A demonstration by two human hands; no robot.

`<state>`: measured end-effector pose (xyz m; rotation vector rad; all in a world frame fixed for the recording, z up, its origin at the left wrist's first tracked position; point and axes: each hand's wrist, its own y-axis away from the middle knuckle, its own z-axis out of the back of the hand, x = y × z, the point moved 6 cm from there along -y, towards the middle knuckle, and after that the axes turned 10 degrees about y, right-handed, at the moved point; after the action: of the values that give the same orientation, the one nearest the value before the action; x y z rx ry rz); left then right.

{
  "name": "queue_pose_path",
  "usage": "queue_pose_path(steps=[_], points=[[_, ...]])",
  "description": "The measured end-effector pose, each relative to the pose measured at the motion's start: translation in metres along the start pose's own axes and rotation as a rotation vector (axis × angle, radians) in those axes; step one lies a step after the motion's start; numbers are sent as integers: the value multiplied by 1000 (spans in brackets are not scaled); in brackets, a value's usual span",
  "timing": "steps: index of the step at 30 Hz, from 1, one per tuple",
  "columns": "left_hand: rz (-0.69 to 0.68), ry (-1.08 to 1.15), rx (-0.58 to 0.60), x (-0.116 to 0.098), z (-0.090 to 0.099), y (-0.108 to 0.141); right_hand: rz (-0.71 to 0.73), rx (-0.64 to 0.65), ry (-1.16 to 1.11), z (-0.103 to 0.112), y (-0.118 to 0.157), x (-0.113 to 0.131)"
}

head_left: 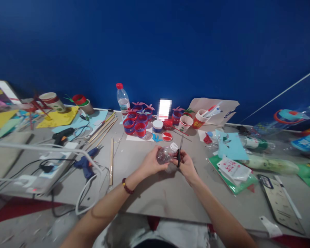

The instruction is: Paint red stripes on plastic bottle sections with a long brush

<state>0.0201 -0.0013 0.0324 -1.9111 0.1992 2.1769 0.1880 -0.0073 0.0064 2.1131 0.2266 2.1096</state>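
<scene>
My left hand (154, 163) is wrapped round a clear plastic bottle (163, 155) with a white neck or cap, held above the grey table. My right hand (186, 168) grips black-handled scissors (179, 157) close beside the bottle's neck, with the blades pointing up and away from me. Right fingertips reach to the bottle's side; whether they press on it I cannot tell. Just beyond my hands lie a red and white disc (167, 136) and a blue paper cutout (157, 138). Behind them stand several red and purple cups (140, 129) and a white-lidded jar (157, 126).
On the left are a blue glue gun (89, 162), a power strip (50, 168) with trailing cables and wooden sticks (111, 162). A tall bottle (123, 100) stands at the back. To the right are a paper cup of pens (200, 119), blue paper (231, 145) and a phone (280, 203).
</scene>
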Motion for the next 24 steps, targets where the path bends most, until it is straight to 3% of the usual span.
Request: queue_pose_path(steps=[7,10,14,18,24], points=[[-43,179,63,-3,-3,-1,48,5,49,3,-2,4],[-64,211,8,-5,3,-3,58,28,55,4,-1,3],[-196,-67,-120,-14,12,-4,118,12,51,4,2,7],[-317,-359,-118,-17,10,0,128,-14,48,3,5,14],[-342,-382,-84,-16,10,3,85,-36,-17,4,4,13]])
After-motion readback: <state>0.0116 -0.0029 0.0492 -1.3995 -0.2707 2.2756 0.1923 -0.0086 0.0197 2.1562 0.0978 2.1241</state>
